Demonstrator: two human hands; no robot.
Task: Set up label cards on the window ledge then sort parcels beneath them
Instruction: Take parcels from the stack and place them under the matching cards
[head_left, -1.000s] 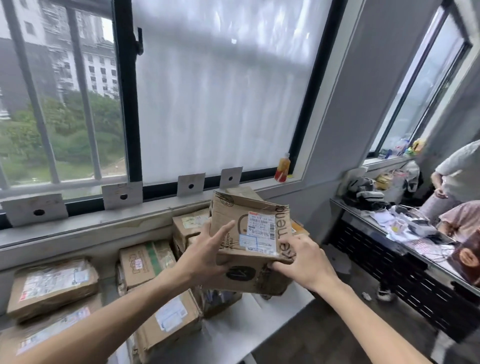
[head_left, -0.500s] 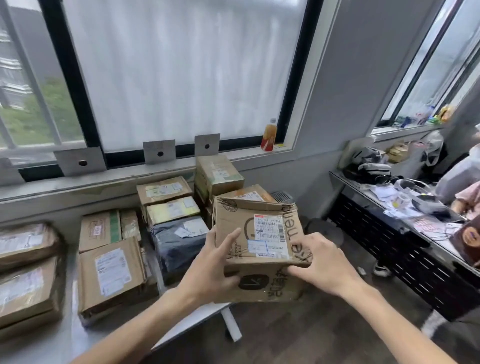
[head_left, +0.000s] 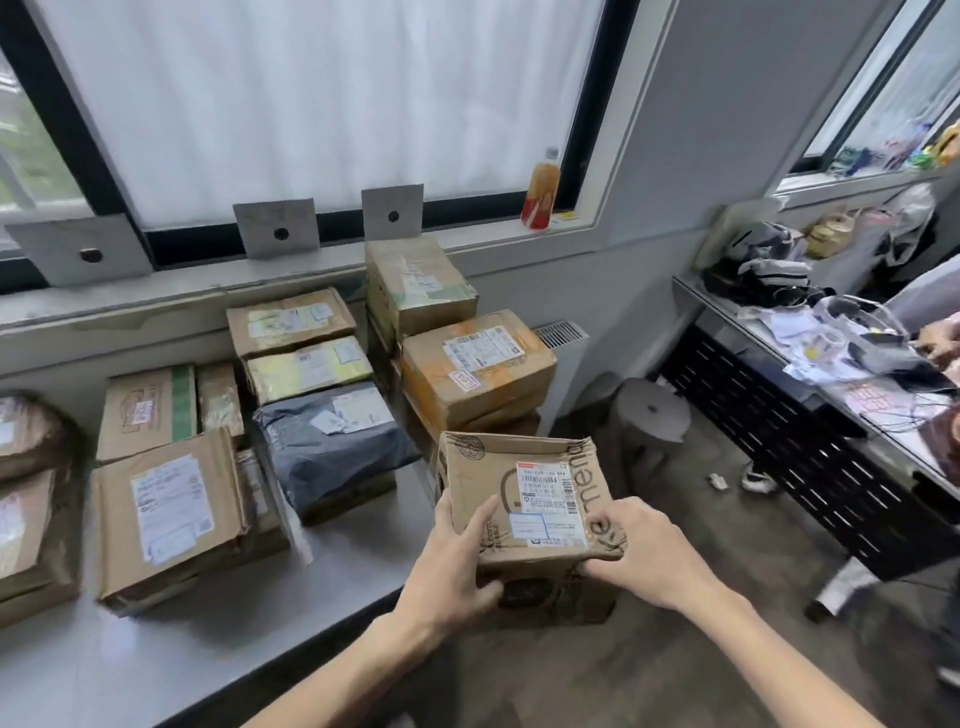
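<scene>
Cardboard parcel (head_left: 524, 499) at lower centre: left hand (head_left: 447, 566) and right hand (head_left: 641, 556) are gripping its near corners, thumbs lying on top.

Creased brown cardboard parcel (head_left: 524, 499), glossy grey plastic mailer (head_left: 332, 441), smooth metal table (head_left: 208, 639)

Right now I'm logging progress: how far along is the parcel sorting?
Done: label cards stand on the window ledge, and several parcel stacks sit beneath them on the table. In hand: the left hand and right hand grip a brown box past the table's end. Left: placing it under its card.
</scene>
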